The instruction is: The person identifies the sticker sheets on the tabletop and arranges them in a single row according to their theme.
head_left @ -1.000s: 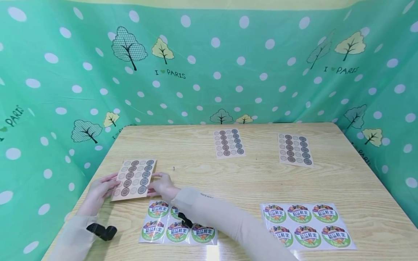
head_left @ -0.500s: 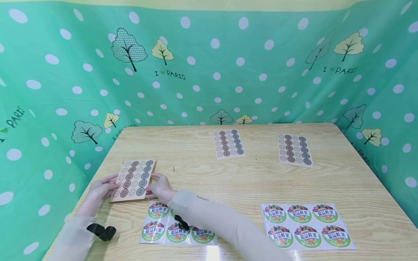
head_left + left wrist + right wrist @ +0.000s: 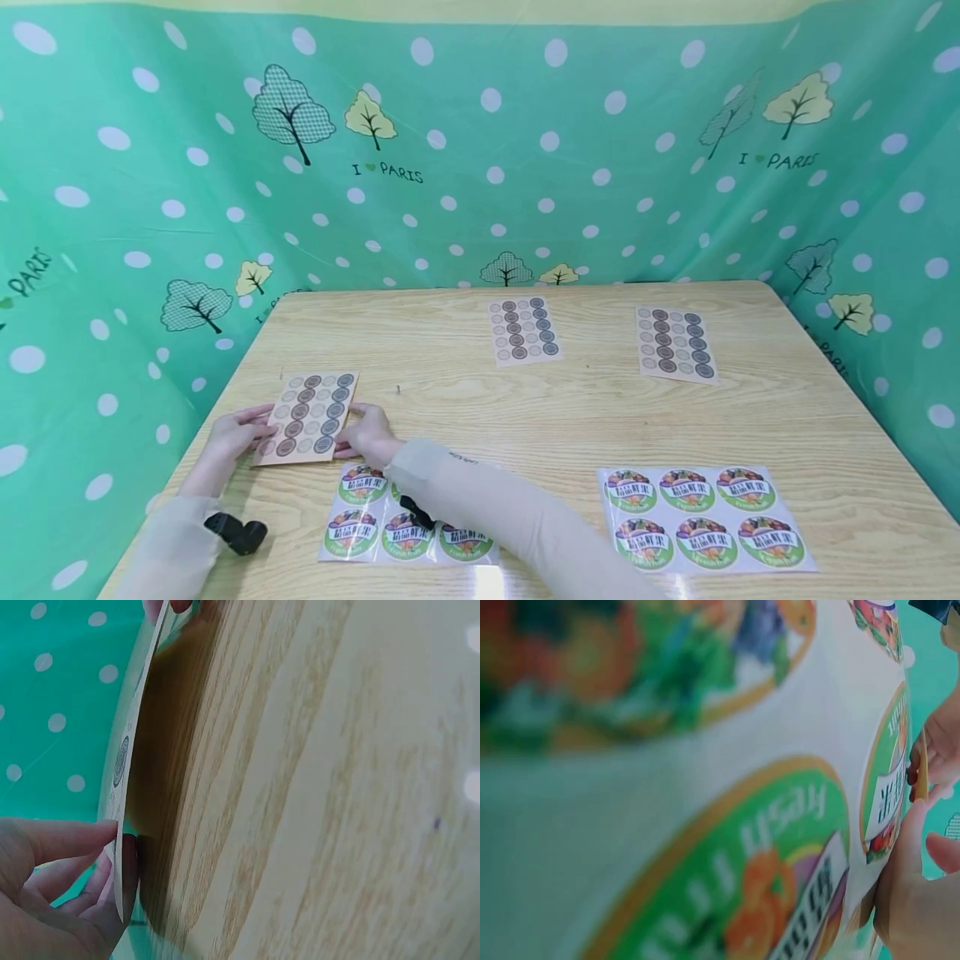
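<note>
W/ L grip (image 3: 234, 435) & R grip (image 3: 371, 435), pinches tan sticker sht (image 3: 306, 418) by opp. edges, left side of bench (image 3: 465, 417).

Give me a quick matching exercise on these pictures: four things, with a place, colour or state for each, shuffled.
1. held sheet
2. left hand
3. right hand
4. curtain

A. green with pale dots
B. grips the held sheet's right edge
C. between both hands
D. grips the held sheet's left edge

Pairs: 1-C, 2-D, 3-B, 4-A
</note>
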`<state>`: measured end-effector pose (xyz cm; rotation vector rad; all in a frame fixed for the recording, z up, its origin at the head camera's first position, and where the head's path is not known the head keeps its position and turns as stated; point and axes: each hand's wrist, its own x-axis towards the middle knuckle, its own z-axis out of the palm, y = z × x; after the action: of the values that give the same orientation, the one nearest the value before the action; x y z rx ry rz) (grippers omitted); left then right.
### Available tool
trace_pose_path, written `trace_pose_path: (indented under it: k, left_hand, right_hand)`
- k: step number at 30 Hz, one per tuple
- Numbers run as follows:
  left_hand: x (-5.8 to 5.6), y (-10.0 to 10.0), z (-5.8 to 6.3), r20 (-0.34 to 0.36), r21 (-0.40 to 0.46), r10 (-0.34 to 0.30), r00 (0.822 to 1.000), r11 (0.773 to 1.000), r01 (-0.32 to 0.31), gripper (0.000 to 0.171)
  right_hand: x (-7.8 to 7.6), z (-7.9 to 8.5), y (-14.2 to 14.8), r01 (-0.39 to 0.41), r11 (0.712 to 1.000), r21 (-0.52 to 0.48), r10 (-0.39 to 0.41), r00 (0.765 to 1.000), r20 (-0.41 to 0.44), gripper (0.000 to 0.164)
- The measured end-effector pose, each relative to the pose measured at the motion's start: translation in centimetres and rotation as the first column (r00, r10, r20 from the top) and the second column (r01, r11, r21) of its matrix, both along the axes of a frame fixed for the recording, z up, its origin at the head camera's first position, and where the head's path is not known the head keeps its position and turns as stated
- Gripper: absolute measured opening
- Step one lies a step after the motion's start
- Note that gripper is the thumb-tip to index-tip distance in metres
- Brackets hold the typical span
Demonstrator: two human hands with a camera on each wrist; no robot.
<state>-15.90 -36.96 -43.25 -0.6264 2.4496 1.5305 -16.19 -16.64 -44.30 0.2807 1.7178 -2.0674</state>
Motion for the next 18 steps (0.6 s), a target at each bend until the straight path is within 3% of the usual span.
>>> trace_pose_path:
  k: [7, 13, 18]
  left_hand:
    - [-0.2, -0.1, -0.3, -0.021, -0.159, -0.017, 1.000, 0.987, 0.014, 0.056]
    - [-0.4, 0.2, -0.6, -0.059, -0.294, -0.054, 0.997, 0.955, 0.034, 0.050]
    - [-0.3, 0.8, -0.2, -0.080, -0.349, -0.057, 0.995, 0.937, 0.026, 0.047]
  right_hand:
    - [-0.1, 0.2, 0.2, -0.046, 0.998, 0.050, 0.045, 0.998, 0.032, 0.050]
    - [0.1, 0.4, 0.8, -0.087, 0.991, 0.100, 0.086, 0.996, 0.013, 0.040]
    - [-0.3, 0.8, 2.3, -0.177, 0.975, 0.133, 0.182, 0.983, -0.025, 0.029]
